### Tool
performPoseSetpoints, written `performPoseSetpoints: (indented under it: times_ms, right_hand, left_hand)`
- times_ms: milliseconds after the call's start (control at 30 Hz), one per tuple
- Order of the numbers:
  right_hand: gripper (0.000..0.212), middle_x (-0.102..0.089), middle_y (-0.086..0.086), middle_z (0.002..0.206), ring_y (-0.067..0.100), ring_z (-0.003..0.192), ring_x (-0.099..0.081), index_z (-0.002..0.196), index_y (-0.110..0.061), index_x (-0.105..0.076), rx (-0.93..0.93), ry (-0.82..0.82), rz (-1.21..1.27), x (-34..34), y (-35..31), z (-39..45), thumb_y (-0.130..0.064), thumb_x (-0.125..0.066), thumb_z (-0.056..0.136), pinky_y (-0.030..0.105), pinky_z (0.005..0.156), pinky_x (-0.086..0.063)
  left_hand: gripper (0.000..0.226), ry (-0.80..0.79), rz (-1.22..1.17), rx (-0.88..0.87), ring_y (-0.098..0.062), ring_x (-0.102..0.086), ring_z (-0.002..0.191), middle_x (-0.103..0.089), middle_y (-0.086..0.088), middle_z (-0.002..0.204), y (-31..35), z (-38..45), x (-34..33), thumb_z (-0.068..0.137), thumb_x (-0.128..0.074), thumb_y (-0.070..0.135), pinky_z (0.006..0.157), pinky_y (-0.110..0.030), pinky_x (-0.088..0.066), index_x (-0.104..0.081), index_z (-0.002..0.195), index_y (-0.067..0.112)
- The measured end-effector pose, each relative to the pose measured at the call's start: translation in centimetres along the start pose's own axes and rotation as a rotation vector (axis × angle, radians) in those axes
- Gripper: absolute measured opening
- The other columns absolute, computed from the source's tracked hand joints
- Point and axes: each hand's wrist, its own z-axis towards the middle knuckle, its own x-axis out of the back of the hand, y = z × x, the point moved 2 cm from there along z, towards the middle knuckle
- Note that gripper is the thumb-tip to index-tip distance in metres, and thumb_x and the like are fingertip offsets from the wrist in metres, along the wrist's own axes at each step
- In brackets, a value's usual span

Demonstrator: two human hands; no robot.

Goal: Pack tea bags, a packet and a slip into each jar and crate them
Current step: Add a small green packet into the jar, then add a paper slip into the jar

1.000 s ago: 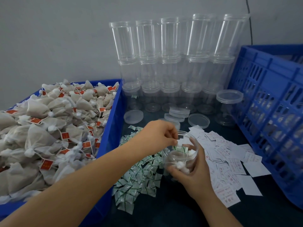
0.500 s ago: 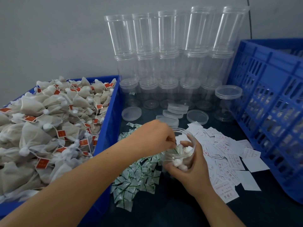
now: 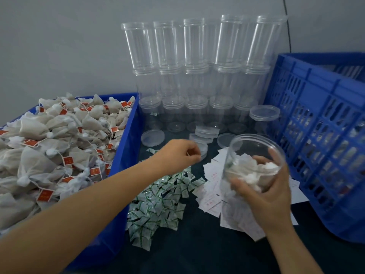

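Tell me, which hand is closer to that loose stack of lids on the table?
The left hand. It hovers just in front of the stack of lids, fingers curled. The right hand is farther off to the right, gripping the jar of tea bags.

Before me stood a plain grey wall [image 3: 59,46], a thin black cable [image 3: 288,32] running down it; beneath lay a dark tabletop [image 3: 197,254].

Two blue crates [image 3: 316,123] — one held jar [image 3: 254,167] — two hands [image 3: 266,196].
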Motion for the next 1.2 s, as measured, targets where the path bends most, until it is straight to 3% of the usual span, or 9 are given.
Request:
performPoseSetpoints:
  times_ms: [167, 367, 500, 600, 667, 767, 833, 1000, 1200]
  right_hand:
    - [0.074, -0.061, -0.015, 0.115, -0.007, 0.087, -0.066, 0.116, -0.055, -0.044, 0.003, 0.16, -0.112, 5.7, -0.2, -0.3, -0.038, -0.082, 0.055, 0.011, 0.068, -0.055]
    - [0.081, -0.062, -0.017, 0.108, -0.009, 0.082, -0.067, 0.122, -0.044, -0.047, -0.078, 0.26, -0.1, 8.0, 0.5, -2.2, -0.047, -0.079, 0.048, 0.008, 0.061, -0.053]
    - [0.095, -0.062, -0.005, 0.117, -0.001, 0.093, -0.067, 0.137, -0.027, -0.045, -0.122, 0.251, -0.102, 8.5, 1.2, -3.1, -0.036, -0.082, 0.05, 0.013, 0.07, -0.056]
    - [0.089, -0.061, -0.006, 0.119, -0.006, 0.095, -0.065, 0.134, -0.035, -0.043, -0.132, 0.255, -0.127, 8.8, 1.8, -3.5, -0.013, -0.088, 0.06, 0.009, 0.068, -0.054]
    - [0.089, -0.061, -0.003, 0.121, -0.003, 0.096, -0.066, 0.133, -0.034, -0.043, -0.131, 0.262, -0.139, 9.0, 2.0, -3.7, -0.004, -0.088, 0.063, 0.015, 0.069, -0.057]
    - [0.09, -0.061, -0.001, 0.122, 0.015, 0.104, -0.067, 0.136, -0.027, -0.045, -0.145, 0.257, -0.139, 8.9, 1.9, -3.8, -0.016, -0.088, 0.058, 0.026, 0.079, -0.06]
    - [0.089, -0.062, -0.002, 0.119, 0.01, 0.099, -0.068, 0.133, -0.027, -0.046, -0.141, 0.254, -0.115, 8.8, 1.9, -3.9, -0.028, -0.084, 0.052, 0.017, 0.075, -0.057]
    - [0.087, -0.062, -0.007, 0.118, 0.004, 0.094, -0.069, 0.128, -0.035, -0.047, -0.148, 0.241, -0.085, 9.0, 1.9, -4.2, -0.037, -0.082, 0.048, 0.013, 0.068, -0.056]
    - [0.068, -0.066, -0.012, 0.103, -0.003, 0.081, -0.069, 0.107, -0.043, -0.052, -0.138, 0.252, -0.119, 9.8, 2.3, -4.5, -0.014, -0.088, 0.058, 0.011, 0.058, -0.053]
  left_hand:
    - [0.036, -0.243, 0.209, -0.081, -0.011, -0.053, 0.091, -0.062, 0.003, 0.108, 2.8, 1.1, -3.6, 0.089, -0.063, 0.038, 0.078, -0.023, -0.043, -0.061, 0.118, 0.017]
    - [0.057, -0.29, 0.242, -0.087, -0.024, -0.047, 0.119, -0.049, -0.007, 0.13, 5.1, 2.1, -9.7, 0.086, -0.066, 0.042, 0.097, -0.035, -0.041, -0.05, 0.133, 0.014]
    - [0.056, -0.286, 0.222, -0.081, -0.024, -0.043, 0.117, -0.047, -0.005, 0.127, 5.7, 2.6, -11.3, 0.081, -0.07, 0.044, 0.095, -0.037, -0.042, -0.052, 0.13, 0.022]
    - [0.045, -0.297, 0.209, -0.1, -0.023, -0.046, 0.115, -0.049, -0.004, 0.123, 6.0, 3.0, -11.4, 0.083, -0.067, 0.046, 0.096, -0.037, -0.043, -0.06, 0.121, 0.023]
    - [0.048, -0.3, 0.139, -0.085, -0.02, -0.049, 0.112, -0.05, -0.002, 0.119, 6.4, 3.1, -11.5, 0.082, -0.064, 0.054, 0.093, -0.035, -0.043, -0.063, 0.117, 0.021]
    - [0.064, -0.346, 0.186, -0.118, -0.017, -0.046, 0.107, -0.048, 0.001, 0.116, 7.0, 2.7, -12.2, 0.072, -0.07, 0.062, 0.086, -0.032, -0.043, -0.057, 0.118, 0.02]
    - [0.068, -0.386, 0.258, -0.142, -0.019, -0.045, 0.105, -0.046, 0.0, 0.116, 7.1, 2.5, -12.8, 0.067, -0.077, 0.056, 0.084, -0.031, -0.042, -0.052, 0.118, 0.019]
    - [0.059, -0.418, 0.162, -0.114, -0.016, -0.047, 0.097, -0.045, 0.004, 0.11, 7.1, 3.1, -12.8, 0.07, -0.081, 0.042, 0.079, -0.026, -0.04, -0.053, 0.117, 0.019]
    - [0.027, -0.311, 0.063, -0.101, -0.012, -0.047, 0.084, -0.05, 0.009, 0.091, 7.1, 3.3, -12.5, 0.077, -0.078, 0.029, 0.061, -0.02, -0.035, -0.058, 0.094, 0.021]
